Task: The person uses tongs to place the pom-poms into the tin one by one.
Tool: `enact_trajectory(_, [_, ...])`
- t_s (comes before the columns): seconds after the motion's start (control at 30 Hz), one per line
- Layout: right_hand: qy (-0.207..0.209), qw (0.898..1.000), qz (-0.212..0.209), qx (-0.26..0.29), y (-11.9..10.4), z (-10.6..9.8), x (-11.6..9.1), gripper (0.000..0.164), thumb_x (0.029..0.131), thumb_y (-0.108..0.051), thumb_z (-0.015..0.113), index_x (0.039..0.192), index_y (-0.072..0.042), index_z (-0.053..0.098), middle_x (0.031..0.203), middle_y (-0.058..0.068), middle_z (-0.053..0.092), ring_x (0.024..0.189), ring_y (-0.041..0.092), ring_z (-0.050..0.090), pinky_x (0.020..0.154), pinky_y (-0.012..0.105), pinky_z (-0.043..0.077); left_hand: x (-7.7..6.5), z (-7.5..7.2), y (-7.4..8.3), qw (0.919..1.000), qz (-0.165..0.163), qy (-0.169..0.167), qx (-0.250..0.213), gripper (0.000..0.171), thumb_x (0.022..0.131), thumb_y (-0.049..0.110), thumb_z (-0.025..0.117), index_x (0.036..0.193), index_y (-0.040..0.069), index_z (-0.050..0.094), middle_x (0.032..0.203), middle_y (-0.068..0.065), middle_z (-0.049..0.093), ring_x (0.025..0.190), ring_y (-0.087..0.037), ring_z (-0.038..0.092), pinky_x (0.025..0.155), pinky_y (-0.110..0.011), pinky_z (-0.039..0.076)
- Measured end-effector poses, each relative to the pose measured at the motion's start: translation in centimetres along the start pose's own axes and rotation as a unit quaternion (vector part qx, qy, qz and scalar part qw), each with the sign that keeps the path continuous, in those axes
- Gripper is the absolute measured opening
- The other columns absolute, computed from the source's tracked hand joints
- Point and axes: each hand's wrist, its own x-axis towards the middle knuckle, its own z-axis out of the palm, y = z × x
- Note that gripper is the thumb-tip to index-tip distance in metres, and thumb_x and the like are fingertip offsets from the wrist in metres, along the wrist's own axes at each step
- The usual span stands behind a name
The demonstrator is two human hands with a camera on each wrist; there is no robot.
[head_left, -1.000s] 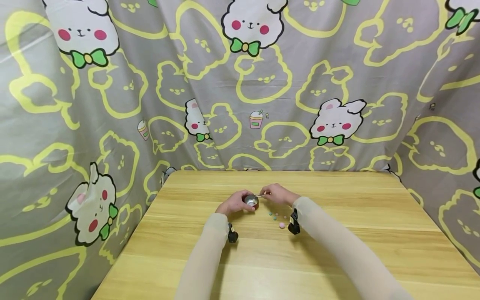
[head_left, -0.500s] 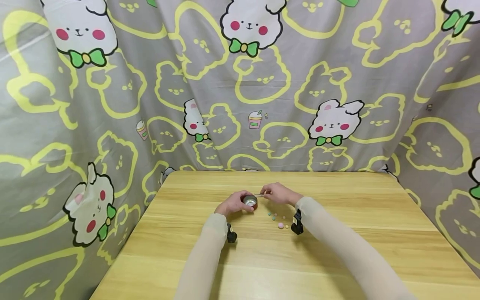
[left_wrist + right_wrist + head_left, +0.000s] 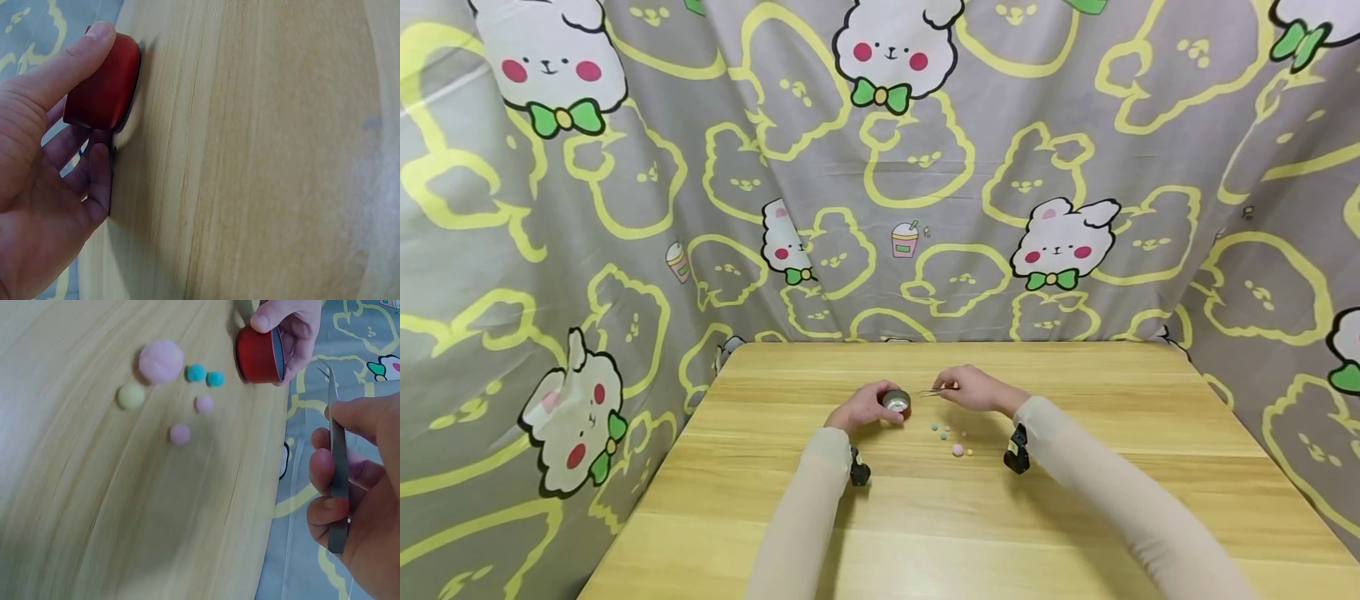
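My left hand (image 3: 863, 406) grips a small round red tin (image 3: 257, 356) that stands on the table, its thumb and fingers around the side. Seen from the head, the tin's top is uncovered and its inside is silvery. In my right hand (image 3: 369, 481) is a pair of grey metal tweezers (image 3: 339, 469), pinched between thumb and fingers, with the thin tips slightly apart and nothing between them. The tips point toward the tin, a short way to its right. Near both hands lie a big pink pompom (image 3: 161, 361), a yellow pompom (image 3: 131, 397), two teal ones and two small pink ones.
The wooden table (image 3: 1037, 517) carries the loose pompoms in front of the right hand. A grey patterned curtain (image 3: 820, 150) hangs behind the table's far edge and down both sides. Each wrist wears a black camera.
My right hand has drawn the tweezers rightward, away from the tin's rim. My left hand keeps its grip on the tin. The head view has turned slightly right.
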Motion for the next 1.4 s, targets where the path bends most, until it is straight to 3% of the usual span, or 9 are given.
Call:
enact_trajectory(0.53, [0.001, 1.0, 0.001, -0.003, 2.3, 0.0, -3.0, 0.013, 0.092, -0.009, 0.059, 0.101, -0.008, 0.068, 0.09, 0.001, 0.066, 0.064, 0.007, 0.048, 0.058, 0.025, 0.042, -0.2, 0.0, 0.1, 0.9999, 0.0, -0.003, -0.016, 0.052, 0.077, 0.011, 0.08, 0.124, 0.009, 0.057, 0.114, -0.005, 0.06, 0.107, -0.02, 0.053, 0.096, -0.037, 0.04])
enact_trajectory(1.03, [-0.001, 0.999, -0.026, -0.024, 3.8, 0.8, -5.1, 0.01, 0.09, -0.006, 0.061, 0.095, -0.009, 0.069, 0.09, -0.001, 0.066, 0.076, 0.008, 0.055, 0.066, 0.028, 0.046, -0.1, 0.0, 0.2, 0.9994, -0.001, -0.002, -0.034, 0.051, 0.076, 0.01, 0.08, 0.122, 0.007, 0.057, 0.115, -0.008, 0.06, 0.107, -0.023, 0.053, 0.097, -0.039, 0.039])
enact_trajectory(1.27, [-0.004, 0.999, -0.02, -0.025, 4.1, 1.0, -6.1, 0.01, 0.09, -0.005, 0.061, 0.094, -0.009, 0.069, 0.088, -0.003, 0.065, 0.077, 0.009, 0.055, 0.068, 0.03, 0.045, -0.3, -0.1, 0.7, 0.9995, 0.0, -0.003, -0.032, 0.053, 0.077, 0.008, 0.079, 0.124, 0.004, 0.055, 0.116, -0.011, 0.059, 0.109, -0.026, 0.052, 0.098, -0.04, 0.038])
enact_trajectory(1.4, [-0.013, 0.999, -0.009, -0.03, 4.5, 1.2, -6.5, 0.009, 0.091, -0.009, 0.061, 0.095, -0.011, 0.068, 0.087, -0.004, 0.063, 0.076, 0.008, 0.053, 0.067, 0.029, 0.045, 0.0, 0.1, 0.2, 0.9995, -0.007, -0.003, -0.029, 0.053, 0.077, 0.009, 0.079, 0.124, 0.006, 0.055, 0.116, -0.008, 0.059, 0.109, -0.022, 0.052, 0.098, -0.038, 0.039])
